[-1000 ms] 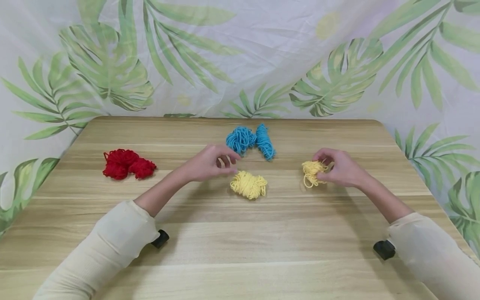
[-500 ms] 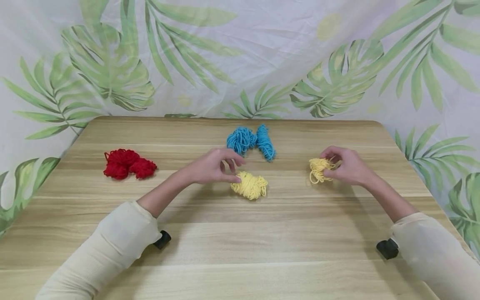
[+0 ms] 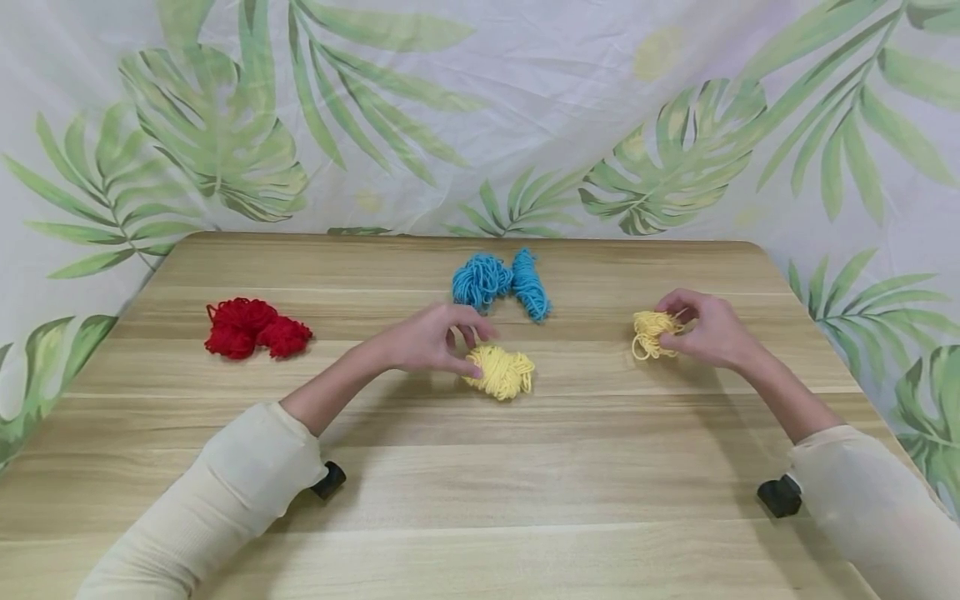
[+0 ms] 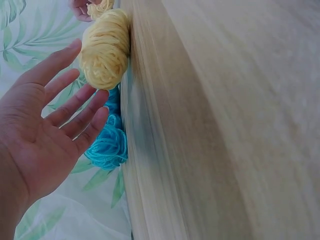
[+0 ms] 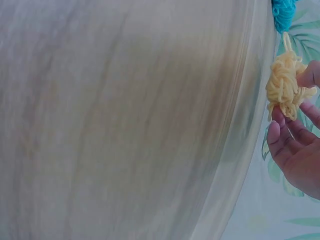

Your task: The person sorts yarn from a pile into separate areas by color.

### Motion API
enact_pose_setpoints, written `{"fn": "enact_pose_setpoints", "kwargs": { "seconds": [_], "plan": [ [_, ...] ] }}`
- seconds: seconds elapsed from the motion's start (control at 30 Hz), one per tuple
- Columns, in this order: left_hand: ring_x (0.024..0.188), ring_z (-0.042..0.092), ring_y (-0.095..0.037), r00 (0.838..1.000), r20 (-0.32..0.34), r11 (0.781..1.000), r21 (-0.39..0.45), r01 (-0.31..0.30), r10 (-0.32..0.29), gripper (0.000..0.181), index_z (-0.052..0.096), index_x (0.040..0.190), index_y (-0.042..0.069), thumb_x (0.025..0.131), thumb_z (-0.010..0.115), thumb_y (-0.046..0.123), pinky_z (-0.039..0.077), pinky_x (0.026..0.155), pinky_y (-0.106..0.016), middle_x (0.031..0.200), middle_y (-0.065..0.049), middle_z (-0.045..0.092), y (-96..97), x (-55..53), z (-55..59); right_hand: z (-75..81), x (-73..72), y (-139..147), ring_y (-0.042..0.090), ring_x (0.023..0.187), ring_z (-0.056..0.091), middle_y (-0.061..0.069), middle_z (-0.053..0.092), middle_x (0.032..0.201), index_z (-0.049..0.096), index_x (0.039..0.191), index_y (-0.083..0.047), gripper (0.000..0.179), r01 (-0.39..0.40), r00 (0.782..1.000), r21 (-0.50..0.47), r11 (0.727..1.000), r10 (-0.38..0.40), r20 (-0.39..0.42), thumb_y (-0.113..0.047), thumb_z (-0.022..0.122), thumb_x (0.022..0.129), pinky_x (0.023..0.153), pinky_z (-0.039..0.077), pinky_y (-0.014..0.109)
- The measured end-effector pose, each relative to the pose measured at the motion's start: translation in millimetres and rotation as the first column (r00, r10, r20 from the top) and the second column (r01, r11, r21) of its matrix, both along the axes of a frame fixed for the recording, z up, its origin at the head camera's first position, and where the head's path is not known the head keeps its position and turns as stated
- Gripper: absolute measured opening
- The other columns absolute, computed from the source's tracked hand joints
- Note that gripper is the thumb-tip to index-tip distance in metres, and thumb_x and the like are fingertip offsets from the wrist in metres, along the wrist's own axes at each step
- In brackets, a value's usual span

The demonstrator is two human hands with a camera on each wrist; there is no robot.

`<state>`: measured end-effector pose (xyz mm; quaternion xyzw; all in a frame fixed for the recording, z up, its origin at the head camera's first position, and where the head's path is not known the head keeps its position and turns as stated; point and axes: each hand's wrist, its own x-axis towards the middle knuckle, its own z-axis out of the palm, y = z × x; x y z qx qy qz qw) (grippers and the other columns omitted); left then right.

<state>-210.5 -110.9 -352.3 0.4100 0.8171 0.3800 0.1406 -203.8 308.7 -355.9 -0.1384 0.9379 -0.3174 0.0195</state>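
Note:
A neat bundle of yellow yarn (image 3: 504,372) lies mid-table, and in the left wrist view the yellow bundle (image 4: 105,50) sits just beyond the fingertips. My left hand (image 3: 431,337) reaches to its left side with fingers spread and thumb at its edge; the palm of the left hand (image 4: 45,125) shows no thing in it. Off to the right, my right hand (image 3: 705,329) pinches a looser yellow yarn bundle (image 3: 652,335) between thumb and fingers. Loops hang from this looser bundle (image 5: 285,85) in the right wrist view.
Two blue yarn bundles, one loose (image 3: 482,281) and one long and narrow (image 3: 531,286), lie at the back middle. Red yarn (image 3: 255,329) is clumped on the left. The wooden table (image 3: 540,483) ends at a leaf-print cloth (image 3: 525,100) behind.
My right hand has moved right and slightly away, carrying the looser yellow yarn. My left hand has moved a little right, closer over the yellow bundle in the middle.

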Motion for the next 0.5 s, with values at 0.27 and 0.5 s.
{"fn": "enact_pose_setpoints", "kwargs": {
  "seconds": [0.27,0.5],
  "plan": [
    [0.101,0.066,-0.027,1.0,0.02,0.999,-0.035,0.02,-0.019,0.049,0.07,0.124,-0.004,0.081,0.089,0.009,0.059,0.079,-0.046,0.123,-0.016,0.069,2.1,-1.8,-0.6,-3.0,-1.8,13.6,0.031,0.092,0.065,0.022,0.07,0.103,0.067,0.109,0.005,0.033,0.032,0.999,-0.031,0.999,-0.033,-0.023,-0.003,0.077,0.079,0.072,0.047,0.017],
    [0.1,0.066,-0.026,0.999,0.02,0.998,-0.046,0.037,-0.036,0.046,0.072,0.123,-0.001,0.081,0.089,0.009,0.059,0.078,-0.044,0.126,-0.016,0.069,3.4,-3.2,-1.8,-5.6,-2.9,24.5,0.028,0.091,0.064,0.024,0.07,0.105,0.068,0.109,0.005,0.032,0.059,0.998,-0.043,0.997,-0.06,-0.029,-0.003,0.077,0.079,0.071,0.047,0.017]
  ]
}}
